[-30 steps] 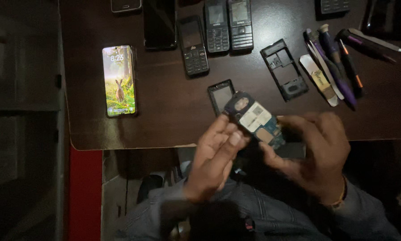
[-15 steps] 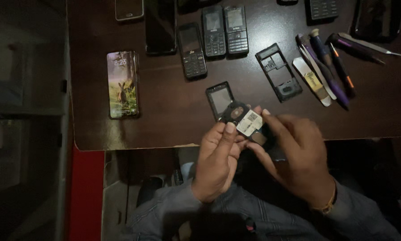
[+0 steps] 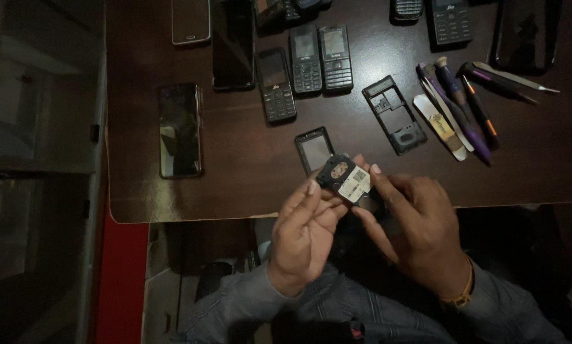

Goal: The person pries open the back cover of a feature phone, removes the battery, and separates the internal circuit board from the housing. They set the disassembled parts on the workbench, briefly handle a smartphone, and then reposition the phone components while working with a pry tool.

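Observation:
Both hands hold a small opened keypad phone body [image 3: 346, 179] over the near edge of the dark wooden table [image 3: 247, 185]. My left hand [image 3: 304, 234] pinches its lower left side with fingertips. My right hand [image 3: 419, 229] grips its right side, thumb and index finger on the top. A white label and a round part show on the exposed face. Just beyond it lies a small black screen frame [image 3: 314, 148] flat on the table.
A black phone back shell [image 3: 393, 114] lies right of centre. Screwdrivers and pry tools [image 3: 464, 105] sit at the right, tweezers [image 3: 515, 78] beyond. Three keypad phones [image 3: 305, 67] stand in a row at the back. A dark smartphone [image 3: 180, 130] lies left; more phones along the far edge.
The smartphone's lit screen has gone dark. The hands with the phone body have shifted slightly toward the table edge, and the view has moved.

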Motion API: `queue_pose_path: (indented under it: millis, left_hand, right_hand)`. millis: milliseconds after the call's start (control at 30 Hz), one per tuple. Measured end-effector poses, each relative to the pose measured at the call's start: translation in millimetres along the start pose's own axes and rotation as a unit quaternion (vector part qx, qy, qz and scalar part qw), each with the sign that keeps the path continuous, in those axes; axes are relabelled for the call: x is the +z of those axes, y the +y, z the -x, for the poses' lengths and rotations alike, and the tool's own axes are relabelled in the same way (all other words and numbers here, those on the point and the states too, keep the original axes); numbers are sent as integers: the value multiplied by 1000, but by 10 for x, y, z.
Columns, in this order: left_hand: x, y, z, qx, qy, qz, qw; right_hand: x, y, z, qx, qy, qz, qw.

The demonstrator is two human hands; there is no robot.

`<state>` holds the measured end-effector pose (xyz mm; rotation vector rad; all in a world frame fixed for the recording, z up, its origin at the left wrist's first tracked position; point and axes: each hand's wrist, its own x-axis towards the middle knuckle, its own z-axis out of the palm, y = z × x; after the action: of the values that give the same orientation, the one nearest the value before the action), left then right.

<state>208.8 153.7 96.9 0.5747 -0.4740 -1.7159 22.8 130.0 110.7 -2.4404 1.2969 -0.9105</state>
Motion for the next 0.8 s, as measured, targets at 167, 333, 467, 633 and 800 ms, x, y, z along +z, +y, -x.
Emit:
queue_pose_path:
  millis: [167, 333, 467, 633, 800]
  left_hand:
    - [63, 144, -53, -11, 13, -10, 1000]
    - [70, 237, -84, 19, -6, -31, 999]
    - [48, 239, -108, 24, 2, -41, 999]
    - [26, 181, -162, 27, 9, -22, 999]
    - [28, 175, -154, 34, -3, -15, 999]
  right_hand:
    - [2, 23, 24, 4, 0, 3, 1000]
    - [20, 54, 19, 0, 0, 6, 1000]
    - [52, 82, 2, 7, -4, -3, 1000]
    - [92, 101, -9, 7, 16, -17, 1000]
    - [122, 126, -7, 9, 14, -16, 1000]
